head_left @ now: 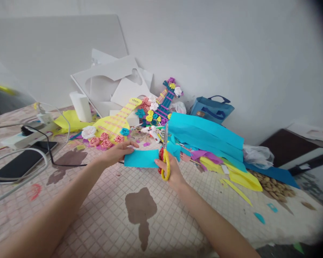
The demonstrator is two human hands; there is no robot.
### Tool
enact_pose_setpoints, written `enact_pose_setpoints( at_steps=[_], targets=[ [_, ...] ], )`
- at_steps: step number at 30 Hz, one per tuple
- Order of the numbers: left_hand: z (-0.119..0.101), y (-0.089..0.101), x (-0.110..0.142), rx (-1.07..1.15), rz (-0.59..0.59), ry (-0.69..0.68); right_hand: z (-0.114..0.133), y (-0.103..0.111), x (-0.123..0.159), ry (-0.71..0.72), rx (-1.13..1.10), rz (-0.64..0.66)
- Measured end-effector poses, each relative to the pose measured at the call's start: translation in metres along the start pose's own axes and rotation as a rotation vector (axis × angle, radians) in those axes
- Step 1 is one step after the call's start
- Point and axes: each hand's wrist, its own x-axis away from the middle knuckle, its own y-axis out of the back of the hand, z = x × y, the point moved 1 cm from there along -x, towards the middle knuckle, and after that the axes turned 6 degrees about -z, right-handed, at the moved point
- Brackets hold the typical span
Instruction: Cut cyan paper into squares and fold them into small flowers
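A turquoise rectangle of crepe paper is held level above the table between both hands. My left hand grips its left end, with the fingers along the upper edge. In my right hand is a pair of scissors with yellow and red handles, its blades pointing up and away and looking closed. The right thumb also rests on the paper's right end. Beyond the hands lies a yellow guitar-shaped cutout trimmed with paper flowers, and a white glue gun.
Large turquoise crepe paper covers the back right. A flower-decorated dark blue guitar shape leans by white board offcuts. A phone, cables and a power strip lie left. Peanuts and a blue bag are right.
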Motion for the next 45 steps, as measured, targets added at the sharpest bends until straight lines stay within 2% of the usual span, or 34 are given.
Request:
enact_pose_setpoints(
  at_steps=[3,8,13,19,23,25,30,36,41,45],
  targets=[
    [-0.004,0.004,0.004,-0.043,0.047,-0.024,0.0,-0.001,0.001,0.009,0.027,0.009],
    [-0.014,0.008,0.009,-0.199,0.317,-0.162,0.0,-0.002,0.004,-0.006,0.048,0.024],
    [-0.014,0.014,0.006,-0.232,0.408,-0.184,0.001,-0.003,0.008,-0.039,0.082,0.012],
    [-0.018,0.024,0.008,-0.367,0.595,-0.234,0.003,-0.008,0.011,-0.048,0.087,0.037],
    [-0.019,0.016,0.008,-0.37,0.661,-0.269,0.002,-0.01,0.013,-0.015,0.04,0.083],
    [-0.017,0.008,0.007,-0.416,0.632,-0.295,0.0,-0.011,0.013,-0.011,0.034,0.09],
    [-0.011,-0.005,0.003,-0.512,0.464,-0.336,-0.003,-0.012,0.013,-0.027,0.054,0.053],
    [-0.009,0.001,0.002,-0.317,0.367,-0.276,-0.005,-0.011,0.011,-0.036,-0.005,0.051],
    [-0.006,0.014,-0.001,-0.054,0.169,-0.138,-0.009,-0.014,0.009,-0.094,-0.17,0.188],
    [-0.005,0.023,-0.003,0.064,0.078,-0.125,-0.011,-0.019,0.015,-0.223,-0.295,0.379]
  ],
)
